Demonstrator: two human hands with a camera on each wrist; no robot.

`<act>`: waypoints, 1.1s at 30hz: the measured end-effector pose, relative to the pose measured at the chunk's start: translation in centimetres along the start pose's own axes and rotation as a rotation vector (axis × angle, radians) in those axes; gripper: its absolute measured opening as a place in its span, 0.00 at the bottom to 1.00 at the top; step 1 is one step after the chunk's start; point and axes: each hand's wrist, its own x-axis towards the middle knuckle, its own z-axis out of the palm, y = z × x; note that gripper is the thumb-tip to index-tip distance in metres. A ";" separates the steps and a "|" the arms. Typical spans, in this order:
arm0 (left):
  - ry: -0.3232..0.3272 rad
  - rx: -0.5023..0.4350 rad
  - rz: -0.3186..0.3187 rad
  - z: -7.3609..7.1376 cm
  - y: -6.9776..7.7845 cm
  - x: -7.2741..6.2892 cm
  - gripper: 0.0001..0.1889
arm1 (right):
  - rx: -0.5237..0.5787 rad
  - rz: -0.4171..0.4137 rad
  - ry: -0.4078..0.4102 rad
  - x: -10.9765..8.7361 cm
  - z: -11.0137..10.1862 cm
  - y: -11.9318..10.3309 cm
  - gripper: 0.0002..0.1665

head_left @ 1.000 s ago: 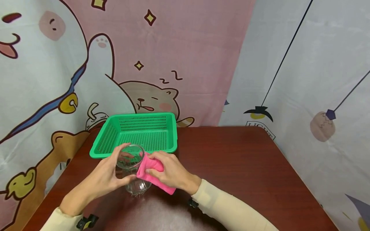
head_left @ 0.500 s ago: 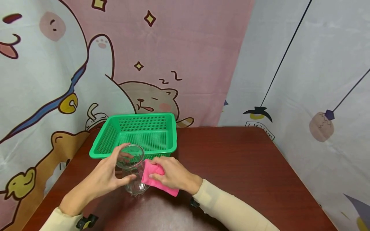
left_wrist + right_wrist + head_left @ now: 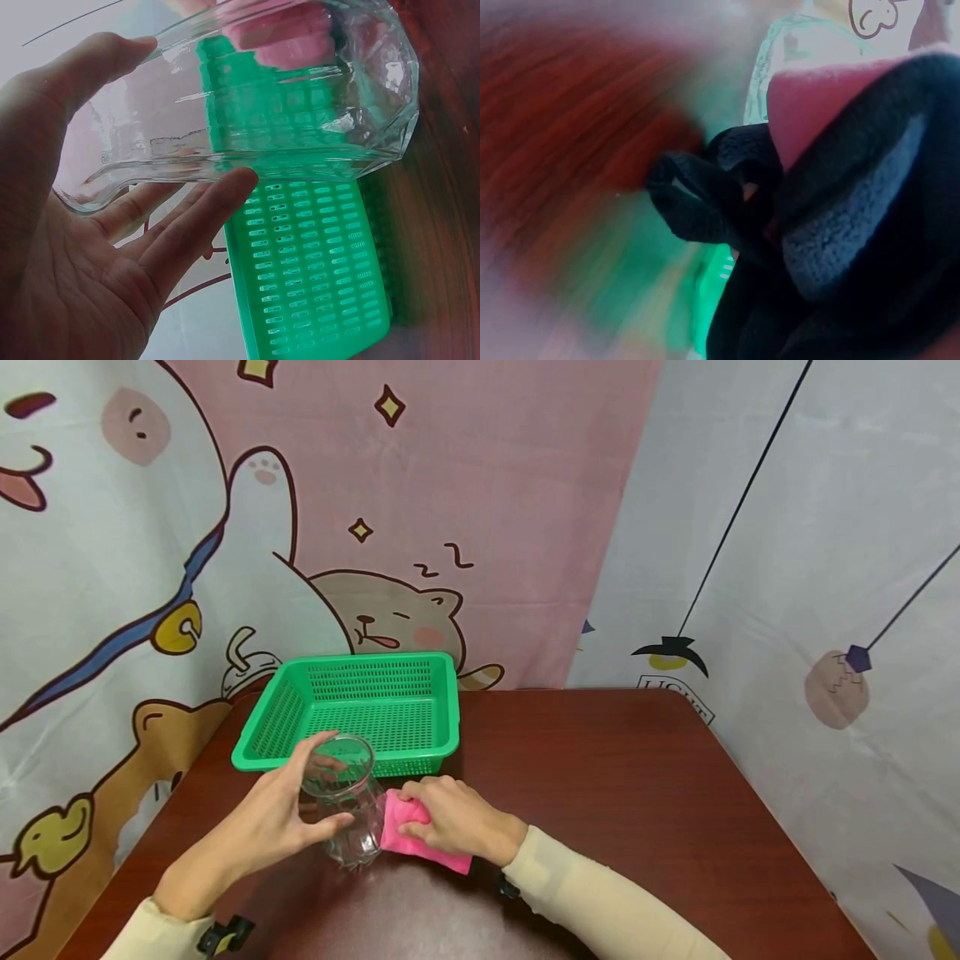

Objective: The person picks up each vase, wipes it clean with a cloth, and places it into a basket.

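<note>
A clear glass vase [image 3: 358, 820], with a flared rim and a faceted base, stands in front of the basket in the head view. My left hand [image 3: 273, 814] grips its upper part, thumb on the near side and fingers round the far side. In the left wrist view, the vase [image 3: 172, 97] lies across the picture with the thumb and fingertips against its wall. My right hand [image 3: 459, 818] pinches a folded pink cloth [image 3: 394, 833], whose edge is right at the vase's lower right side. Black straps hide most of this hand in the right wrist view, where the pink cloth [image 3: 802, 105] shows beyond.
Behind the vase is a green plastic basket [image 3: 375, 722] with slotted walls. Everything rests on a dark red-brown table [image 3: 600, 793]. Printed cartoon curtains [image 3: 525, 527] hang along the table's back and sides.
My right hand has moved the pink cloth down along the vase's right side and a little to the right, toward its base. The left hand and the vase stay in place.
</note>
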 end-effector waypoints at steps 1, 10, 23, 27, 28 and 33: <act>0.000 0.000 0.000 0.0 0.0 0.0 0.61 | -0.009 0.001 -0.005 0.0 0.0 0.0 0.25; 0.001 -0.001 0.004 0.0 0.1 0.1 0.61 | -0.123 0.011 -0.039 -0.2 0.1 -0.2 0.25; -0.008 -0.013 -0.009 0.0 0.0 0.1 0.61 | -0.209 -0.028 -0.019 -0.4 0.6 -0.3 0.23; -0.012 -0.016 -0.016 0.0 0.0 0.1 0.61 | -0.176 -0.023 -0.026 -0.3 0.6 -0.2 0.24; -0.014 -0.018 -0.019 0.0 0.0 0.1 0.61 | -0.166 -0.020 -0.030 -0.3 0.6 -0.2 0.24; -0.018 -0.023 -0.027 -0.1 0.0 0.0 0.61 | -0.126 -0.011 -0.039 -0.2 0.7 0.0 0.26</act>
